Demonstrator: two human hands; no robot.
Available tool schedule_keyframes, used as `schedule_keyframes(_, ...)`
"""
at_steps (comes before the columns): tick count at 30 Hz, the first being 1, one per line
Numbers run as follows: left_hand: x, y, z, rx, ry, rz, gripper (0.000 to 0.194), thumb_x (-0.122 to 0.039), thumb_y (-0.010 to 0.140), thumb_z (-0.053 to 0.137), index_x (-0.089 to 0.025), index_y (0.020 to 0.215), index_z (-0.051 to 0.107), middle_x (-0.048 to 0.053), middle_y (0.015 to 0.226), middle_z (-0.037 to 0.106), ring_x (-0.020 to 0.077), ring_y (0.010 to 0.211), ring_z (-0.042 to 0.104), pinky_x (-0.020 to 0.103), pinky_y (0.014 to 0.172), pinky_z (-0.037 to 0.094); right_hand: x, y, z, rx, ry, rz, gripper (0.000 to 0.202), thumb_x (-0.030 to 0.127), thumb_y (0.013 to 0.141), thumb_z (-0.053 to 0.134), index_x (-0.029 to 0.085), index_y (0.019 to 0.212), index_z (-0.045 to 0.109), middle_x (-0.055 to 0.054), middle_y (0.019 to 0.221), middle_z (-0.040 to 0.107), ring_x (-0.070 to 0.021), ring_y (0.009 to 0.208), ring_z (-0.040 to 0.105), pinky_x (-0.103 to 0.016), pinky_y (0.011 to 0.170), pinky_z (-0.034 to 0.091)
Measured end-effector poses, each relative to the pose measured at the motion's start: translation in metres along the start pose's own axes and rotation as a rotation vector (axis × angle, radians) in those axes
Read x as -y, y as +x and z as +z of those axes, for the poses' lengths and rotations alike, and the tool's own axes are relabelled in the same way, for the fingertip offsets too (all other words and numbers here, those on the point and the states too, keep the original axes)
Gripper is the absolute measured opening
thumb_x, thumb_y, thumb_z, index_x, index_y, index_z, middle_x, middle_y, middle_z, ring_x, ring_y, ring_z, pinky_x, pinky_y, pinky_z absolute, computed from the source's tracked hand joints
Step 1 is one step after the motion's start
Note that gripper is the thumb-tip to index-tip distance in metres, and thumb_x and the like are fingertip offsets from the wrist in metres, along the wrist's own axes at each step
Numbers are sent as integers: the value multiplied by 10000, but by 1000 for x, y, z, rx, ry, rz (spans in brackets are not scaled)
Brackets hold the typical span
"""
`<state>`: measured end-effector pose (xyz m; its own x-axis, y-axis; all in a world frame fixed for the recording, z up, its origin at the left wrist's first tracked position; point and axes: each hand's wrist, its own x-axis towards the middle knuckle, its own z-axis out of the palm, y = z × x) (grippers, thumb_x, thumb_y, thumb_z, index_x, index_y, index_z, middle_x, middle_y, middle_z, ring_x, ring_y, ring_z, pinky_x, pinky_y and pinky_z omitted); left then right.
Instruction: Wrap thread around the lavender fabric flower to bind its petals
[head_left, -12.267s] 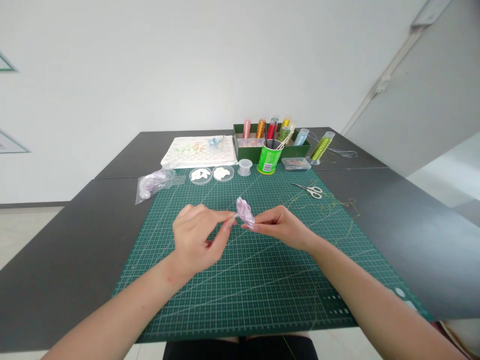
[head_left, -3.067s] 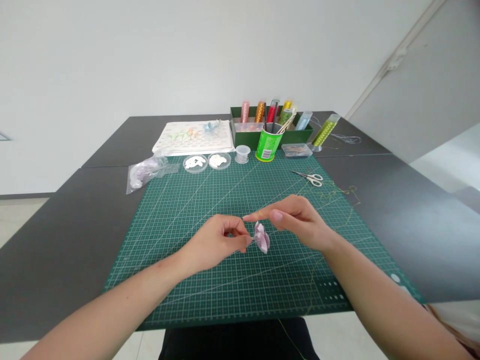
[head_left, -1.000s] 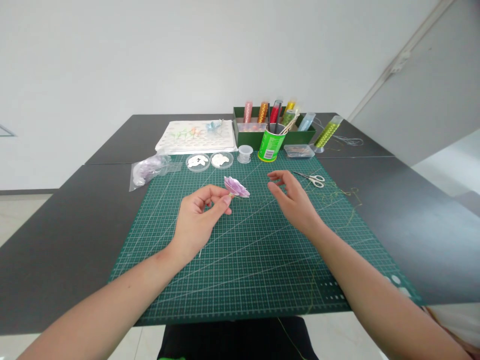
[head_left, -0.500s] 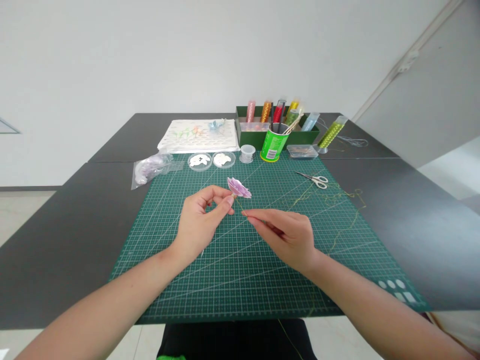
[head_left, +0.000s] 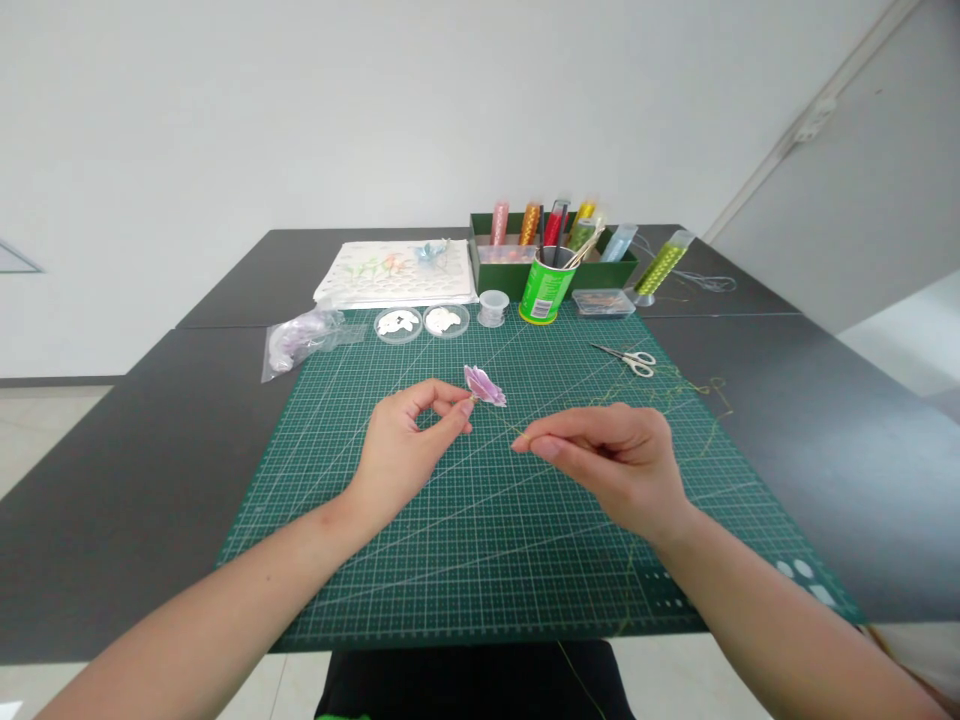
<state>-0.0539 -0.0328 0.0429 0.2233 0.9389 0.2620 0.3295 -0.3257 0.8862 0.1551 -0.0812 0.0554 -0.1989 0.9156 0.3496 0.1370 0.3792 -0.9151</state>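
Mostly, the stem of the purple flower (head_left: 486,386) is out of sight: the fingers of the left hand (head_left: 409,430) cover it just below the petals, and the bloom itself sits above the middle of the green cutting mat (head_left: 420,590). A thread (head_left: 513,427) spans the gap between the bloom's base and the right hand (head_left: 619,460), so fine that it is hard to follow, and its exact join at the flower cannot be made out. Further loose strands (head_left: 718,386) straggle over the mat's right edge, nearly lost where they cross the printed grid, and one strand hangs past the mat's near edge over dark clothing (head_left: 465,680), where the view cuts it off. Both forearms run out of view nearer than the mat. At the mat's far left corner, crinkled film blurs the contents of a plastic bag (head_left: 294,343).

As for the grip, the left thumb and forefinger meet in a narrow pinch at the flower's base, the bloom tilted beyond them. The right thumb and forefinger press together on the thread, over the mat's right half, the other fingers folded in and partly hidden. The scissors (head_left: 630,360) lie apart from both hands, toward the mat's far right.
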Motion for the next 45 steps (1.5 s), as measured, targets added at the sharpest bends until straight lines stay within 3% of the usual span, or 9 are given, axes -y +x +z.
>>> schedule_keyframes(5,1,-3,4,151,121,16,242,-348,912,687,-238,700,724,-25,699,768,173,673,686,357,820,484,1,2,-5,26,53,-14,130,305,897,751,248,875,866,37,420,506,-61,352,270,-248,368,236)
schedule_keyframes(8,1,-7,8,259,205,78,211,-305,909,690,-247,709,721,-48,693,760,164,653,664,369,832,435,0,6,-7,-16,39,2,115,301,873,765,248,870,868,0,500,642,-96,385,426,-252,384,346)
schedule_keyframes(12,2,-11,12,386,245,177,198,-269,917,669,-238,722,697,-71,687,752,136,595,633,369,813,377,-5,13,-7,-80,0,59,109,292,862,759,268,871,865,-48,803,817,-197,646,715,-305,562,574)
schedule_keyframes(21,0,-19,13,446,304,358,185,-234,927,662,-228,742,669,-69,692,738,131,643,653,361,821,345,-29,25,-7,-61,-51,113,115,305,872,745,283,906,852,-40,965,834,-249,917,795,-412,851,653)
schedule_keyframes(27,-1,-19,8,331,318,460,164,-233,952,630,-218,790,632,-69,690,720,122,634,636,344,783,343,-42,30,-6,-3,-74,171,141,348,860,749,264,899,855,-52,973,834,-253,933,784,-411,877,625)
schedule_keyframes(31,-7,-13,1,193,259,394,160,-257,937,628,-234,779,645,-60,713,745,136,637,632,346,790,375,-48,31,-6,69,-41,208,217,410,844,749,224,874,856,-51,839,817,-215,763,726,-323,685,565)
schedule_keyframes(34,-10,-9,-3,92,206,254,160,-286,908,641,-245,756,667,-44,683,737,162,658,634,350,805,416,-48,30,-9,142,-64,272,298,462,837,752,183,860,851,-1,590,667,-110,517,496,-234,492,351)
schedule_keyframes(38,-8,-3,-7,-3,126,126,174,-313,891,659,-239,734,675,-32,639,719,183,685,640,359,825,459,-43,29,-16,239,-125,329,353,487,848,745,150,884,846,49,469,444,-70,468,257,-237,452,152)
schedule_keyframes(45,-1,2,-7,-29,26,50,172,-309,885,675,-223,736,675,-34,624,708,163,627,642,349,828,483,-31,28,-31,410,-140,252,328,448,893,711,153,915,853,-14,561,621,-74,469,320,-237,431,191)
